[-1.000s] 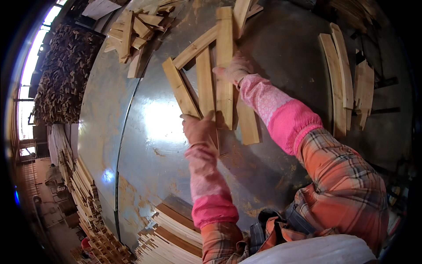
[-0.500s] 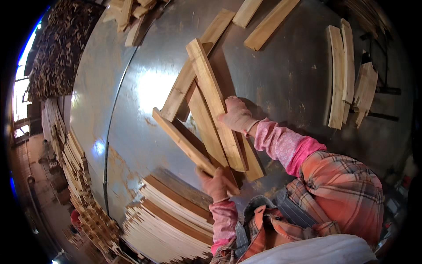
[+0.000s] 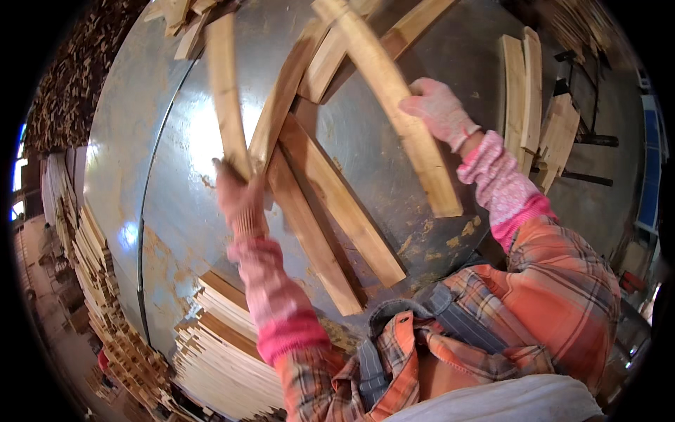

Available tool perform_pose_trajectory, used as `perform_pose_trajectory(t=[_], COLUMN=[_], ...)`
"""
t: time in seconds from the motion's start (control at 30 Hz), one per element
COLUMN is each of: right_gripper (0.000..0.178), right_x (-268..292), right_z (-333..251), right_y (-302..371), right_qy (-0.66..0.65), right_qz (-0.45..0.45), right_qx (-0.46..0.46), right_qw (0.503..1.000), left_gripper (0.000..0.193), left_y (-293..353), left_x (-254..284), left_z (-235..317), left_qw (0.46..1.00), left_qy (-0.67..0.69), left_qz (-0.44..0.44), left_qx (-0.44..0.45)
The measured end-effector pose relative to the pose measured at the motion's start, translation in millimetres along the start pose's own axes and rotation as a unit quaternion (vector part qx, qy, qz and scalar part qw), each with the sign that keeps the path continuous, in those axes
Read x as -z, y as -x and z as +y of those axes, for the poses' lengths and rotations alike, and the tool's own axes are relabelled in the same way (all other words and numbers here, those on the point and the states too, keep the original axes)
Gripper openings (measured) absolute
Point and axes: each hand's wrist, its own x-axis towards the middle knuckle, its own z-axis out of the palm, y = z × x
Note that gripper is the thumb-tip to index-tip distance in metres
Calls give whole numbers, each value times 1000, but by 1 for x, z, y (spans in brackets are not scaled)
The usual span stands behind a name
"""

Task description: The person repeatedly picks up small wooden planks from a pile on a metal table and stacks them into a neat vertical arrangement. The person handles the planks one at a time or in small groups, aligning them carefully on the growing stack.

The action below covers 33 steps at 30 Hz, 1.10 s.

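Note:
My gloved right hand (image 3: 441, 112) grips the edge of a long pale wooden board (image 3: 395, 112), held slanting over the metal table with its far end at the top edge of the view. Further left, my left hand (image 3: 239, 197) is closed round the near end of another wooden board (image 3: 223, 84), blurred by motion, which points away from me. Between my hands two flat boards (image 3: 344, 200) lie side by side on the metal. A crossing board (image 3: 287, 91) runs beside the left-hand one, its near end close to my left fingers.
The grey metal table (image 3: 176, 232) has a dark seam on its left. A neat stack of thin boards (image 3: 225, 359) stands at the near left. More boards lie at the right (image 3: 522, 91) and in a far-left pile (image 3: 184, 24). Stacked wood (image 3: 91, 70) rises beyond the table.
My left hand has moved forward and left, swinging its board to point away from me. My right hand has moved right and forward with its board, off the boards beneath.

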Motion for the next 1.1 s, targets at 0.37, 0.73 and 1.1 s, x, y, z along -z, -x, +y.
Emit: perform_pose_trajectory(t=[0.37,0.73,1.1], right_gripper=[25,51,113], right_x=[-44,-137,-213], right_z=[25,-32,-57], right_y=[61,131,208], right_qy=[-152,258,359], right_qz=[-133,-90,-196], right_qx=[-47,1,-71], right_qw=[978,962,910], left_gripper=[80,74,122], left_y=[16,316,368], left_x=[-31,-12,-25], left_z=[-29,-79,-58], left_qw=[983,937,957], left_qy=[6,122,-97], left_qz=[-114,114,-80], left_qx=[144,306,260])
